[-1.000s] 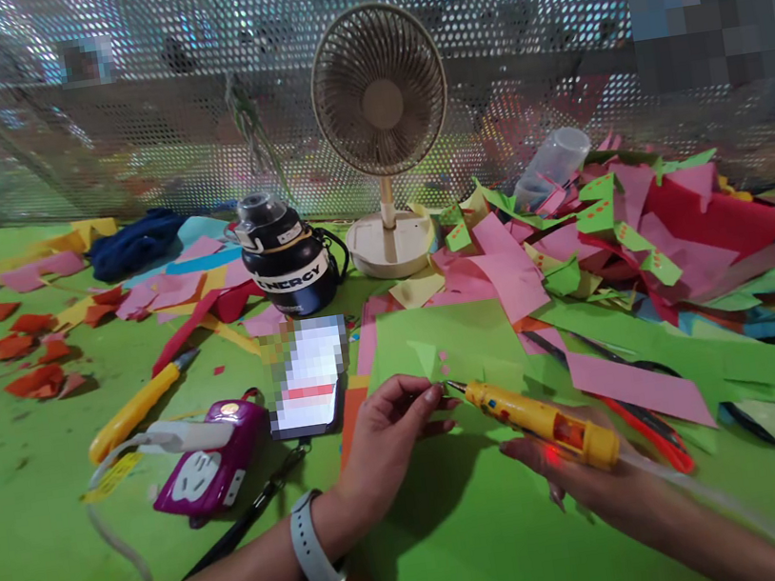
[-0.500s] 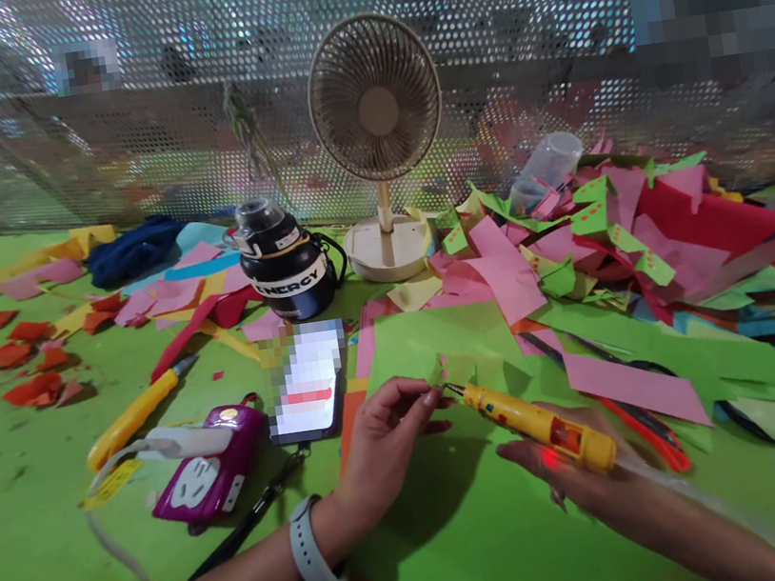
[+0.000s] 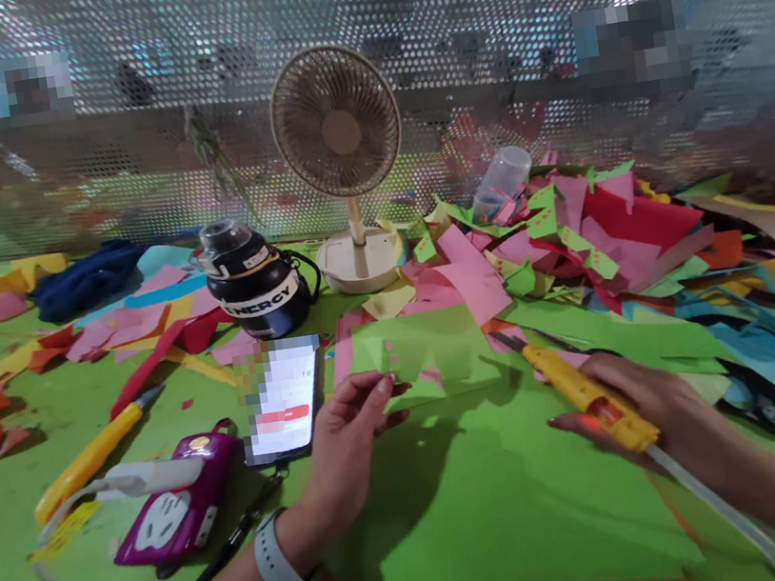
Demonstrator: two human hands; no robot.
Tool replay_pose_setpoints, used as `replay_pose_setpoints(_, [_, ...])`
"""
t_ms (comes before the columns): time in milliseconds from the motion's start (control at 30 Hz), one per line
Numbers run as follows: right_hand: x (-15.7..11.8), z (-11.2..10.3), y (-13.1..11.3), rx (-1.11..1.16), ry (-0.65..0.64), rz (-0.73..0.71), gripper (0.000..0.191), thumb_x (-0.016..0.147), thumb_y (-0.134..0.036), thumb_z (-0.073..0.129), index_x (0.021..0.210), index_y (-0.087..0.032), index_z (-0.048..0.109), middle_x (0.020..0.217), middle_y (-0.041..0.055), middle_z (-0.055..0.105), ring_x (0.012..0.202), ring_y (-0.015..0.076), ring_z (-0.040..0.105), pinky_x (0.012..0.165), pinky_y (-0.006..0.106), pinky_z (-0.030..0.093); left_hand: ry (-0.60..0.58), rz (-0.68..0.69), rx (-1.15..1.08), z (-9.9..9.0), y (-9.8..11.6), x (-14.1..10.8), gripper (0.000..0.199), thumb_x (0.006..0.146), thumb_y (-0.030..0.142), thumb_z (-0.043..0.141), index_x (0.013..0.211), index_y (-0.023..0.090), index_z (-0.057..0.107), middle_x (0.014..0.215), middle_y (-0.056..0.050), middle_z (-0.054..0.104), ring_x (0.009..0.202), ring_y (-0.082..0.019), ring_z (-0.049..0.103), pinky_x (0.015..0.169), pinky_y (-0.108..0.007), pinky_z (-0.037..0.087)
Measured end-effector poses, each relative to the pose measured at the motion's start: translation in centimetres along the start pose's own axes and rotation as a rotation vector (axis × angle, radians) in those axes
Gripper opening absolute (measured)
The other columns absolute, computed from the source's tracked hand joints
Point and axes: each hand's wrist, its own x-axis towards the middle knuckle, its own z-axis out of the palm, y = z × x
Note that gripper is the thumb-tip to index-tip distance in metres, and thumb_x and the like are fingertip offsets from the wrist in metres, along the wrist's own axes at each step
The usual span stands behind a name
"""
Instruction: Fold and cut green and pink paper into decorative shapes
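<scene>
My left hand point(image 3: 350, 445) is above the green paper sheet point(image 3: 518, 503), thumb and fingertips pinched together. Whatever lies between those fingertips is too small to make out. In my right hand point(image 3: 650, 388) is a yellow glue gun point(image 3: 584, 386), its narrow tip pointing up and left. A red light glows on its side, and a translucent white rod trails from its back end. The tip is well apart from my left fingers. Beyond my hands lies a smaller light green piece point(image 3: 430, 337), with tiny pink bits on it.
A smartphone point(image 3: 283, 396) and a purple power strip point(image 3: 173, 508) lie left, near a yellow-handled tool point(image 3: 91, 462). Behind stand a black bottle point(image 3: 253, 285) and a beige fan point(image 3: 363, 270). Paper scraps point(image 3: 471, 269) heap up at right, with scissors point(image 3: 770, 400) among them.
My right hand has drawn the glue gun away to the right from my left fingertips. The left hand stays pinched. The whole view has shifted, so things appear further left.
</scene>
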Motion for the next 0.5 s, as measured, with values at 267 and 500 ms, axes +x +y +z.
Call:
replay_pose_setpoints(267, [-7.2,-5.4,8.3,-0.259,-0.125,0.389,0.020,0.072,-0.037,0.060,0.088,-0.024,0.062,0.087,0.0097,0.070,0.075,0.0299,0.068,0.062,0.037,0.054,0.060,-0.002,-0.119,-0.6,0.2,1.0,0.026,0.059,0.029,0.089,0.079,0.022,0.072,0.081,0.002,0.071,0.080,-0.015,0.069,0.061,-0.019,0.056])
replay_pose_setpoints(500, [-10.9,-6.7,10.5,-0.270,-0.149,0.545,0.036,0.070,-0.042,0.052,0.097,-0.021,0.062,0.106,0.0162,0.067,0.096,0.0361,0.066,0.085,0.051,0.053,0.101,-0.035,-0.089,-0.7,0.0,1.2,0.032,0.053,0.030,0.091,0.078,0.021,0.072,0.081,0.003,0.071,0.081,-0.016,0.070,0.060,-0.019,0.056])
